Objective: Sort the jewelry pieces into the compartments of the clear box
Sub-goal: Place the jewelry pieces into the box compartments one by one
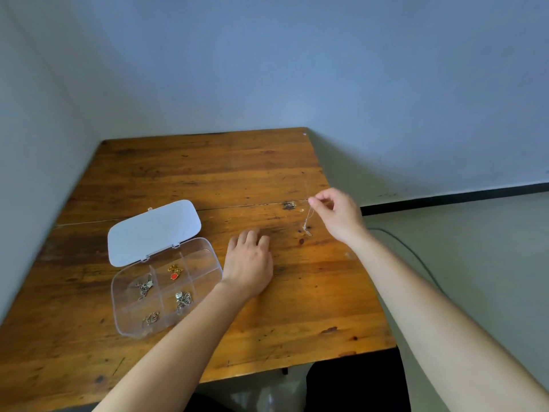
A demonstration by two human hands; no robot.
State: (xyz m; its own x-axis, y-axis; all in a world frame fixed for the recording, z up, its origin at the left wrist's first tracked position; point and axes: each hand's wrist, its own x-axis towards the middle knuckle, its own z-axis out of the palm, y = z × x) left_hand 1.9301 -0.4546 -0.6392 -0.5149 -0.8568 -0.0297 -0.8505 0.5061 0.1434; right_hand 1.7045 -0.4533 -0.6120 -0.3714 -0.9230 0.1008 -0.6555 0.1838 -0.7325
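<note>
The clear box (124,328) lies open on the wooden table's left part, its white lid (153,230) folded back. Several of its compartments hold jewelry: a silver chain (144,287), a gold piece with a red heart (175,272), a silver charm piece (183,300) and a small chain (151,318). My right hand (338,215) pinches a thin silver necklace (307,223) that dangles above the table's right side. My left hand (249,263) rests palm down on the wood just right of the box, fingers apart, holding nothing.
The wooden table (208,179) stands in a corner against blue-grey walls. A small dark jewelry piece (288,205) lies on the wood left of the right hand. A dark cable (416,254) runs over the floor on the right.
</note>
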